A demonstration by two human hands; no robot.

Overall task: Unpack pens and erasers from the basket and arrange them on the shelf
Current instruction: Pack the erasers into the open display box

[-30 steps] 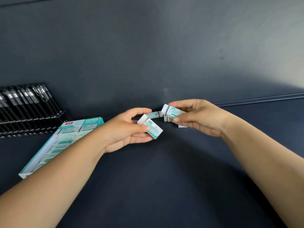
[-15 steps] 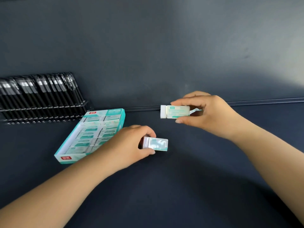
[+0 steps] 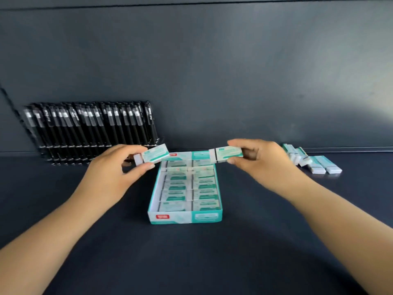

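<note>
Pens (image 3: 91, 126) probably racked left, loose erasers (image 3: 312, 160) right of box (image 3: 185, 218).

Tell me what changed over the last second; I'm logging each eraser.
Both hands came back over the eraser box. The left hand and right hand each hold an eraser above it. The pens stayed racked at the wall.

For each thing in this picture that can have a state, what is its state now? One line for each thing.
Left hand: holds one eraser above the shelf.
Right hand: holds another eraser over the box.
Eraser box: open, lying flat, erasers inside in two columns.
Loose erasers: lying on the shelf, at right.
Pens: in a row, leaning against the back wall.
</note>
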